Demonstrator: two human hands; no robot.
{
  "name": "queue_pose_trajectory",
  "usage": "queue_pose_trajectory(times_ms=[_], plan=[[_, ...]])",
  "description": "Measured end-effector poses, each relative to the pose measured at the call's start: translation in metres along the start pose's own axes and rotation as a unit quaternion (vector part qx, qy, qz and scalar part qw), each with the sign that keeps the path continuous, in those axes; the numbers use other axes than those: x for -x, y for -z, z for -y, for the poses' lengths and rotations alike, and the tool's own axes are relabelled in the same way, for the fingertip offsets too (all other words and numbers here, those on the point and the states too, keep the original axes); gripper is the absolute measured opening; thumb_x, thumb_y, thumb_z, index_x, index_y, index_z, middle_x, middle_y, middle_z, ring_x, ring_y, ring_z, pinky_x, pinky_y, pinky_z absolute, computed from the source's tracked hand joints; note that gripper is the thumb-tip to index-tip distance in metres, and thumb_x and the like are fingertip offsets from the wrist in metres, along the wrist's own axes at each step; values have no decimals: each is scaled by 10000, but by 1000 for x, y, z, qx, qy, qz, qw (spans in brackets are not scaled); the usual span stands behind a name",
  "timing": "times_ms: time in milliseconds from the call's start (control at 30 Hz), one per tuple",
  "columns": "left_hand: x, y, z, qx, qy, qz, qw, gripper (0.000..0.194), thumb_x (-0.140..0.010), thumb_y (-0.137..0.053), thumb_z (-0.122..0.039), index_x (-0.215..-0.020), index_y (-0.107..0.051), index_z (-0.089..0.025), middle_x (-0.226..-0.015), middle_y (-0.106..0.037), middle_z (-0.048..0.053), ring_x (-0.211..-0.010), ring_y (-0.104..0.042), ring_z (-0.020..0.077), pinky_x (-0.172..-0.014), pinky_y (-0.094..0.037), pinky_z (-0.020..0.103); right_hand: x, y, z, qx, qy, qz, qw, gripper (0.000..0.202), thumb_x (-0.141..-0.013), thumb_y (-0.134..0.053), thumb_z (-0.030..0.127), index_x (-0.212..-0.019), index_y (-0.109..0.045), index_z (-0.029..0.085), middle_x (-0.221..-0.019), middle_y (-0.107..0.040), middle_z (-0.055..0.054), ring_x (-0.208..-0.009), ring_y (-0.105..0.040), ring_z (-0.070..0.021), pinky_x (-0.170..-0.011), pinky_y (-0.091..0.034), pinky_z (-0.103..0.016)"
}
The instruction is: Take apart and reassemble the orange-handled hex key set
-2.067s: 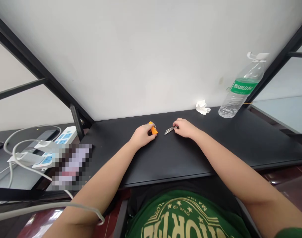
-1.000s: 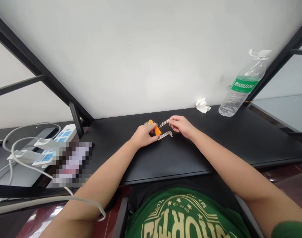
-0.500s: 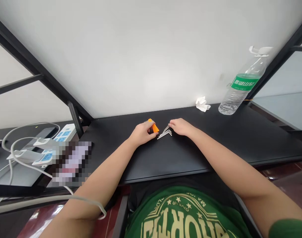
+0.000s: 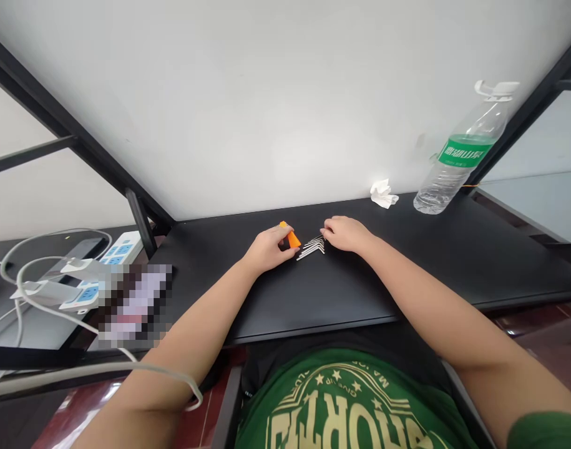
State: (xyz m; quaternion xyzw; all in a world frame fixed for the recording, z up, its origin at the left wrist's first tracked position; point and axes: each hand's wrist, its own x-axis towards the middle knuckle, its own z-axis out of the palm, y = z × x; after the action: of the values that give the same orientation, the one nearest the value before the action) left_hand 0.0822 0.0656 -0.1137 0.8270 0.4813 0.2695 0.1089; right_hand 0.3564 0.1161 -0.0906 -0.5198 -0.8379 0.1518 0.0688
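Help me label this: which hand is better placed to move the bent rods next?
Likely the right hand: it is beside the bent rods; the left hand grips the orange piece.

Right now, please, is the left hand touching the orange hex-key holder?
Touching: the head view plainly shows the left hand pinching the orange hex-key holder.

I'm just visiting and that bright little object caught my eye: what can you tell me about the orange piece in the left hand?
The orange piece is small and bright, with a smooth surface that looks like plastic. A dark area shows beside it, toward the palm. The left hand grips it and hides much of it, so its full shape cannot be told. It sits slanted, just left of the bent metal rods. Whether it touches the black tabletop is unclear.
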Motion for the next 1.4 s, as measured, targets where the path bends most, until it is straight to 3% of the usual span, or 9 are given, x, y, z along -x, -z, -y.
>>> queue_pose_trajectory(times_ms=[133, 300, 400, 533, 633, 800, 1067, 1167, 1400], plan=[[0, 0, 2, 2, -6, -4, 1000, 450, -860, -764, -411, -1262, -693, -221, -977, -724, 44, -780, -639, 180, -782, -553, 327, 5, -4, 11, -15, 65, 17, 998, 234, -988, -636, 414, -1083, -693, 209, -1171, -653, -107, -909, -645, -217, -763, -461, -324], [0, 1, 2, 7, -9, 2, 1000, 426, -871, -751, -403, -1252, -688, -225, -1006, -725, 40, -780, -626, 173, -768, -543, 320, 10, -9, 25, -15, 95, 36, 995, 105, -976, -614, 273, -998, -683, 197, -1103, -642, -92, -881, -622, -201, -785, -457, -320], [0, 1, 2, 9, -8, 2, 1000, 439, -875, -748, -413, -1267, -682, -227, -1004, -726, 41, -779, -628, 174, -770, -548, 324, 15, -5, 28, -23, 93, 34, 995, 126, -975, -617, 291, -1028, -687, 201, -1124, -636, -92, -869, -621, -201, -773, -463, -326], [0, 1, 2, 7, 2, -1, 1000, 461, -870, -753, -428, -1278, -681, -224, -975, -721, 42, -774, -636, 178, -772, -549, 328, 22, 1, 30, -40, 145, 34, 988, 243, -929, -705, 365, -1128, -703, 226, -1226, -636, -103, -1083, -615, -270, -896, -484, -369], [0, 2, 1, 8, 4, 1, 1000, 447, -867, -747, -415, -1265, -685, -221, -932, -705, 36, -774, -637, 180, -766, -541, 323, 20, -1, 29, -28, 176, 51, 983, 169, -917, -697, 285, -1072, -716, 221, -1230, -655, -102, -1146, -583, -290, -962, -468, -403], [-1, 5, -2, 12, 12, 15, 1000, 377, -871, -727, -409, -1207, -697, -239, -912, -692, 24, -771, -620, 175, -753, -526, 318, 6, -10, 16, -36, 159, 28, 986, 155, -942, -611, 171, -1053, -719, 188, -1142, -672, -111, -1061, -578, -263, -922, -484, -371], [0, 6, -3, 21, 17, 15, 1000, 406, -875, -719, -408, -1237, -685, -228, -972, -704, 37, -790, -625, 176, -773, -528, 322, -1, -9, -8, -51, 105, -28, 993, 252, -977, -611, 251, -1205, -698, 191, -1249, -656, -117, -1158, -586, -276, -1003, -479, -402], [0, 7, -4, 20, 14, 17, 1000, 382, -878, -713, -407, -1216, -687, -233, -970, -701, 36, -796, -618, 178, -784, -527, 325, 4, -4, -9, -56, 88, -58, 993, 201, -966, -631, 275, -1132, -714, 197, -1236, -645, -113, -1137, -594, -268, -1006, -471, -411], [-1, 6, -3, 10, 14, 26, 1000, 384, -861, -699, -357, -1226, -674, -239, -934, -691, 28, -774, -620, 181, -746, -521, 315, 10, 2, 11, 36, 115, 7, 993, 114, -947, -621, 204, -952, -735, 206, -1133, -659, -128, -1088, -574, -293, -925, -442, -420]])
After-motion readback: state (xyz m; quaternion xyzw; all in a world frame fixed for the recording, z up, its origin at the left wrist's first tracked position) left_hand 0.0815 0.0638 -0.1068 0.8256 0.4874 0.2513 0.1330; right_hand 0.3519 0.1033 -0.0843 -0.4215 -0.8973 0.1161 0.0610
